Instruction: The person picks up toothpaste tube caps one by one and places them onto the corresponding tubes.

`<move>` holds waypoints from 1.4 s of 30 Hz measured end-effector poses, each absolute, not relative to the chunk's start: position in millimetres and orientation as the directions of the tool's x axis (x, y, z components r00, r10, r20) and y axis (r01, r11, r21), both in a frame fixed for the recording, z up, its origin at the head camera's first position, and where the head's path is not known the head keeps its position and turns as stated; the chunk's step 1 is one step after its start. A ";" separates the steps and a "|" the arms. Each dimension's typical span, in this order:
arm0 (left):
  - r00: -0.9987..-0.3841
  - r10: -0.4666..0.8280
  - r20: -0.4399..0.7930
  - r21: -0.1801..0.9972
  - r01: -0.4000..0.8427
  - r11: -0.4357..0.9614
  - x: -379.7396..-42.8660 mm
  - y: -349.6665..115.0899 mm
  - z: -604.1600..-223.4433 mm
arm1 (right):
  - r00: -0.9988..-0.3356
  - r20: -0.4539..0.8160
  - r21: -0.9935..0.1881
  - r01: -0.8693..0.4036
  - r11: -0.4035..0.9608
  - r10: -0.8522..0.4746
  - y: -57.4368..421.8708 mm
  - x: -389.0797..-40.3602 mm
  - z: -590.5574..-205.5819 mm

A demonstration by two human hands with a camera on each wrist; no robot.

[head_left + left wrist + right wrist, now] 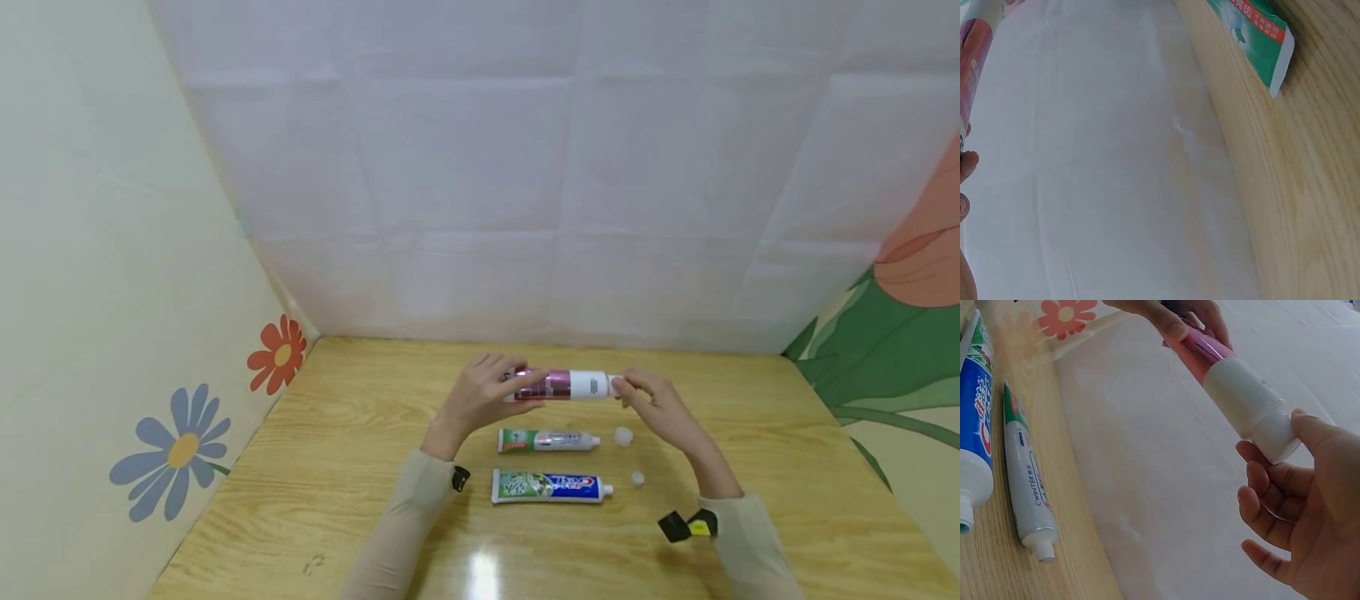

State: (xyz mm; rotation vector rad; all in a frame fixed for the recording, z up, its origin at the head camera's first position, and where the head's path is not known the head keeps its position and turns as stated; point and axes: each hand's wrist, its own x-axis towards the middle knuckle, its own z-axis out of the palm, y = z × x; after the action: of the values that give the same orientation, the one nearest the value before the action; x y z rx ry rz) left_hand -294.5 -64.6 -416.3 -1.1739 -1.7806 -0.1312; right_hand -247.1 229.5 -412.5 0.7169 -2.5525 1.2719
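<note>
Held level above the table is a pink and white toothpaste tube (585,384). My left hand (478,398) grips its pink tail end, fingers and thumb on either side. At the other end, my right hand (666,410) pinches the white cap (1274,437) between thumb and forefinger, its other fingers loosely bent in the right wrist view. The cap sits on the tube's nozzle end. Only the pink tube's edge and some left fingertips (967,165) show in the left wrist view. Nearer to me lies a green and white toothpaste tube (558,441), its nozzle bare.
Closest to me on the wooden table (360,417) lies a green and blue toothpaste tube (551,487), uncapped. Two small white caps, one farther (623,436) and one nearer (637,479), lie right of the nozzles. A white cloth backdrop (465,208) stands behind.
</note>
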 end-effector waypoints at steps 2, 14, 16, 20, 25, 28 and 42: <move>-0.086 0.655 0.751 -0.380 0.754 0.535 -294.2 -64.7 -416.5 | -0.862 0.383 -0.690 -0.505 0.518 -0.331 229.9 -247.6 -412.8; -0.100 0.665 0.741 -0.381 0.752 0.537 -293.5 -65.8 -416.3 | -0.882 0.367 -0.720 -0.471 0.510 -0.297 226.1 -247.3 -412.5; -0.087 0.660 0.746 -0.386 0.751 0.535 -293.6 -65.3 -415.7 | -0.883 0.367 -0.725 -0.469 0.505 -0.293 225.9 -247.1 -412.8; -0.066 0.655 0.753 -0.399 0.746 0.534 -293.4 -64.5 -414.3 | -0.884 0.372 -0.732 -0.467 0.496 -0.283 225.6 -247.4 -413.4; -0.055 0.645 0.762 -0.398 0.747 0.533 -292.1 -64.4 -411.2 | -0.890 0.350 -0.737 -0.454 0.502 -0.291 226.9 -247.1 -412.2; -0.056 0.644 0.763 -0.399 0.743 0.537 -291.6 -65.3 -410.1 | -0.893 0.336 -0.735 -0.447 0.510 -0.299 229.3 -245.9 -410.1; -0.091 0.638 0.765 -0.367 0.752 0.547 -289.8 -69.7 -408.5 | -0.867 0.364 -0.773 -0.485 0.408 -0.342 230.9 -223.7 -380.6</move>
State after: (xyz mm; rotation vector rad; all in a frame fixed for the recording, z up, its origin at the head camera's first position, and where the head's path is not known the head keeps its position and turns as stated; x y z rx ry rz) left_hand -289.8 -69.7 -408.5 -1.1509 -1.7944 -0.1450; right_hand -223.7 230.9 -380.6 0.7423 -2.5088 1.4541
